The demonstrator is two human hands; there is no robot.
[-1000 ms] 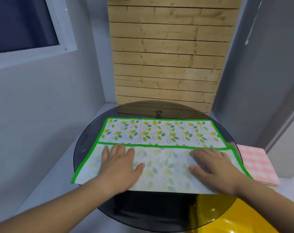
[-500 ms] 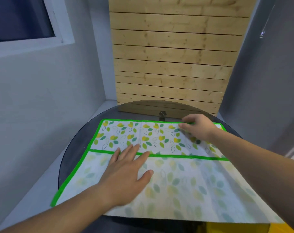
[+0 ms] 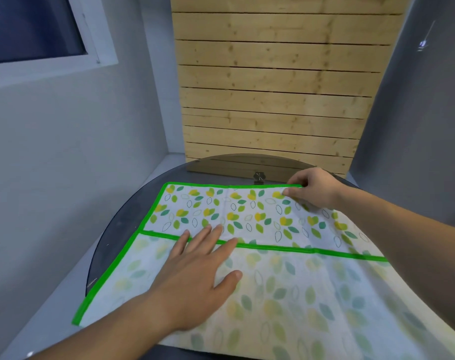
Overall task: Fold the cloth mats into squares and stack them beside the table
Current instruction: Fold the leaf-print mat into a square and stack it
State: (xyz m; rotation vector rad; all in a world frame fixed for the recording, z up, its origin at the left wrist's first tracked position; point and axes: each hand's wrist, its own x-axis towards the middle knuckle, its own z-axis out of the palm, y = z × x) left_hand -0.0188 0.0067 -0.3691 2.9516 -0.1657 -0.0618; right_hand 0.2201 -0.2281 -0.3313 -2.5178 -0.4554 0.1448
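A white cloth mat [image 3: 247, 211] with a leaf print and green border lies on the round dark glass table [image 3: 122, 229]. Its near part is folded over, showing the pale back side, and the folded green edge runs across the middle. My left hand [image 3: 200, 276] lies flat on the folded part, fingers straight, fingertips reaching over the green edge. My right hand [image 3: 309, 189] pinches the mat's far green edge toward the right, thumb under the fingers.
A slatted wooden panel [image 3: 273, 100] stands right behind the table. Grey walls close in on the left and right, with a window [image 3: 34, 29] at the upper left. The table's far rim carries a small black fitting [image 3: 259, 176].
My right hand left the folded near part, reached to the far edge and took it between its fingers. My left hand slid a little forward. The view moved closer to the table.
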